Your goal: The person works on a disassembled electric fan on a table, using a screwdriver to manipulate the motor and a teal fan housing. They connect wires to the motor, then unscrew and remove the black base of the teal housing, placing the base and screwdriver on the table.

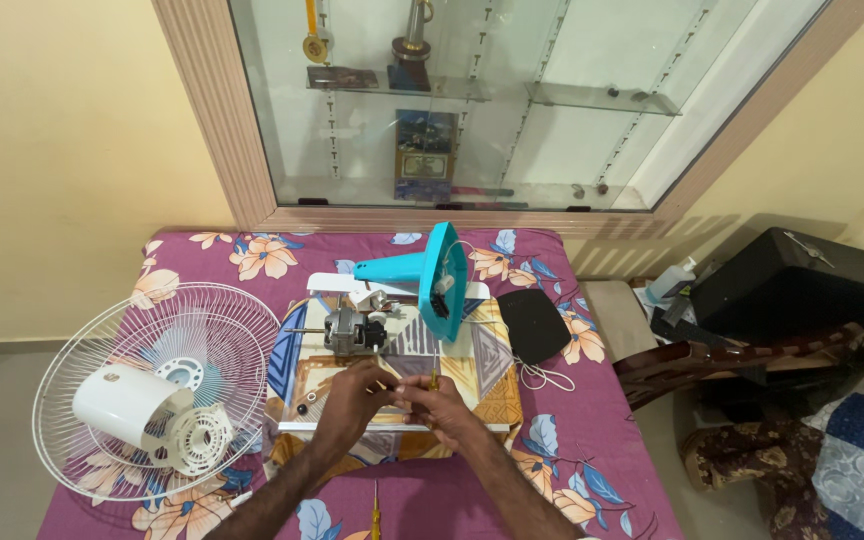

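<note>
Hands, two: left hand (352, 397) and right hand (439, 405) pinch one small part together, one screwdriver (433, 378) in the right grip.

Two hands, left hand (349, 398) and right hand (439, 408), meet touching over a fan's white base (304, 395) mid-table, the right pinching a small screwdriver (434, 376). Exposed fan motor (348, 329) just beyond; white fan grille (112, 345) overhangs the table's left edge.

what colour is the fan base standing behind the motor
Teal fan base, clearest in the head view.
</note>
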